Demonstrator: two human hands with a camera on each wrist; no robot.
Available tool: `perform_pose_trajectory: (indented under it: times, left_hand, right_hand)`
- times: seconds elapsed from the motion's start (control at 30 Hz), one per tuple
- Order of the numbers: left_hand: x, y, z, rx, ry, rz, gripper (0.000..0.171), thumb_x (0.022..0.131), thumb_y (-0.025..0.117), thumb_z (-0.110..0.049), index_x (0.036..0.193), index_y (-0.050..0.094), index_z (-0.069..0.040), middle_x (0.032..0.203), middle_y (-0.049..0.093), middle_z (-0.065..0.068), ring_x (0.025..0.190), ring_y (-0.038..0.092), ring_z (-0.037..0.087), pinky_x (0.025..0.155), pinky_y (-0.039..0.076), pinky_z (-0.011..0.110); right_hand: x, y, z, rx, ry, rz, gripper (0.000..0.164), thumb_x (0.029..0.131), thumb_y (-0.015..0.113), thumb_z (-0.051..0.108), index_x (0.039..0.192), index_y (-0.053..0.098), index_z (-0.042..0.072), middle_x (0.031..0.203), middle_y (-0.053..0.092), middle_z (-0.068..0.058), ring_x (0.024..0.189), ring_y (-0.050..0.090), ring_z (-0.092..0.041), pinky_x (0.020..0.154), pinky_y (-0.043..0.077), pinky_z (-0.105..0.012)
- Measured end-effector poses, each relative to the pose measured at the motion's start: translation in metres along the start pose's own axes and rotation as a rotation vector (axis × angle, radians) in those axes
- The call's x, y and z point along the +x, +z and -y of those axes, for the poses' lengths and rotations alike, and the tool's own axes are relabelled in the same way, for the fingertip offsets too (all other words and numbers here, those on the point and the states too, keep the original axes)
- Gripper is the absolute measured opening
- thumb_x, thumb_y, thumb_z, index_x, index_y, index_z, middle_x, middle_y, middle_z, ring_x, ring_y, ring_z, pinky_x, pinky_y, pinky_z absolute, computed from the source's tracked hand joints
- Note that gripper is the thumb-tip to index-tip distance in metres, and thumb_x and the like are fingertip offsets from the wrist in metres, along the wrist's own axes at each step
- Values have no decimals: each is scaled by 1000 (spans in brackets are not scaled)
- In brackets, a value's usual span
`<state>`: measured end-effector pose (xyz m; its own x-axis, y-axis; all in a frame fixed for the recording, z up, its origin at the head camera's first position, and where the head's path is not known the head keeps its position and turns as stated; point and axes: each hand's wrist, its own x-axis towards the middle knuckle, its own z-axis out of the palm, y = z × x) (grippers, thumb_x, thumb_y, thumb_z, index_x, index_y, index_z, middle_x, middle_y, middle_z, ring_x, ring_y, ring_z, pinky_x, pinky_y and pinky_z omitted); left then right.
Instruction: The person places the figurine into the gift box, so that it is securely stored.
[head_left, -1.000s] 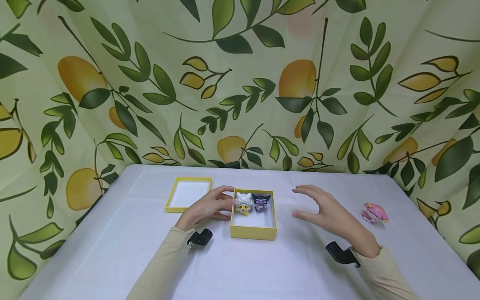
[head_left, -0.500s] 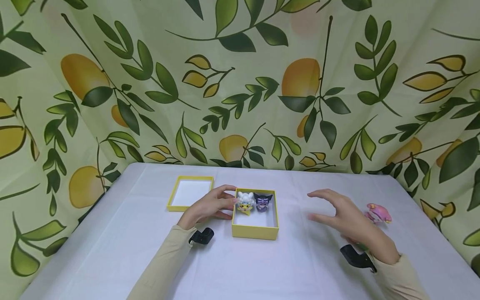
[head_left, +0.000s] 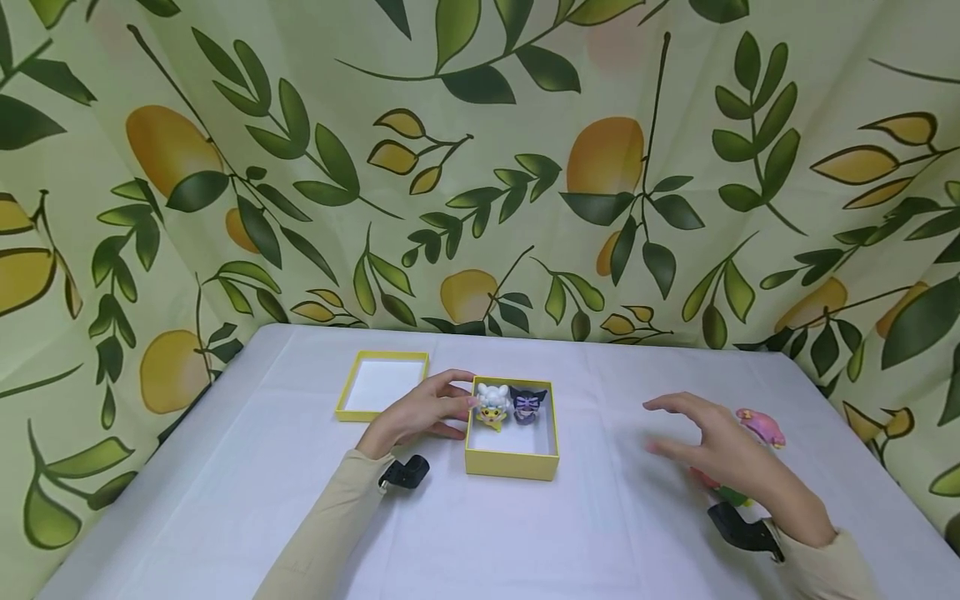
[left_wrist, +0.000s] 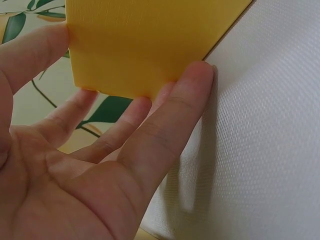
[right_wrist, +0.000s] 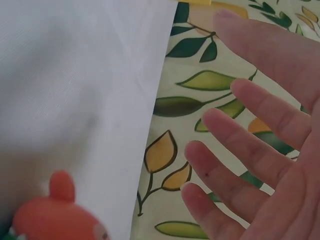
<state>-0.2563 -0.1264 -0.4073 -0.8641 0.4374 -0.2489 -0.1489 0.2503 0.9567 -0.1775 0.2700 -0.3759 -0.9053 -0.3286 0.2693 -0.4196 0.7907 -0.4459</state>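
A yellow square box (head_left: 512, 464) stands on the table with two small figurines inside, side by side at the back: a white-and-yellow figurine (head_left: 492, 406) and a black-and-purple figurine (head_left: 528, 405). My left hand (head_left: 423, 412) touches the box's left side with spread fingertips; in the left wrist view these fingertips (left_wrist: 197, 75) rest against the yellow wall. To the right, my right hand (head_left: 723, 442) hovers over the table holding nothing, its fingers apart. Beneath it, partly hidden, is a red-and-green figurine (head_left: 735, 497). Just beyond the hand lies a pink figurine (head_left: 763, 427).
A shallow yellow-rimmed box lid (head_left: 360, 416) lies behind my left hand, its white inside facing up. The white-covered table (head_left: 600, 542) ends at a leaf-and-fruit patterned curtain (head_left: 510, 208).
My right hand has moved right and toward me, away from the box, and now partly covers the pink figurine. The left hand has stayed at the box.
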Motion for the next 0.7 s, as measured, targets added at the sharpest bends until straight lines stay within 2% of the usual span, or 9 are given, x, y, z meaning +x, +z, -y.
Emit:
perform_pose_trajectory:
  times: [0.2,0.3,0.37,0.5,0.57,0.6,0.7]
  left_hand:
    - [1,1,0,4,2,0,52,98,63,-19,144,43,-9,128,56,21,99,65,24,83,62,44]
    - [1,0,0,4,1,-3,52,98,64,-19,144,43,-9,128,56,21,99,65,24,83,62,44]
    - [0,0,0,6,1,-2,52,98,64,-19,145,43,-9,128,56,21,99,65,24,83,62,44]
    - [0,1,-2,9,0,1,52,98,63,-19,145,42,-10,129,55,21,99,65,23,84,62,44]
    - [0,1,-2,4,-2,-1,52,98,63,-19,145,43,-10,129,55,21,99,65,23,84,62,44]
    - [0,0,-2,5,1,2,52,98,63,-19,145,42,-9,129,55,21,99,65,23,84,62,44]
    - [0,-1,-1,6,9,11,53,98,63,-19,146,41,-8,129,55,21,100,65,24,84,62,44]
  right_hand:
    - [-6,-1,-9,-9,34,32,46,81,83,32,117,68,9,121,69,-10,114,61,-37,90,52,-57]
    - [-9,-1,-12,-24,49,48,46,80,83,34,116,68,10,120,69,-10,112,63,-37,87,55,-53]
    - [-11,-1,-14,-25,65,61,47,79,83,35,116,68,10,120,69,-10,110,63,-36,82,58,-47]
    - [-14,-2,-19,-2,98,94,49,78,84,36,116,68,9,121,68,-11,105,63,-27,75,59,-36]
    - [-15,-2,-22,11,107,108,50,78,84,35,117,68,9,121,68,-12,100,62,-21,74,59,-35]
    - [-16,-2,-24,17,110,117,50,78,84,35,117,68,9,121,68,-11,98,60,-18,75,59,-35]
    - [-18,-4,-31,40,119,143,48,78,84,32,117,68,9,120,68,-11,98,61,-20,83,58,-48]
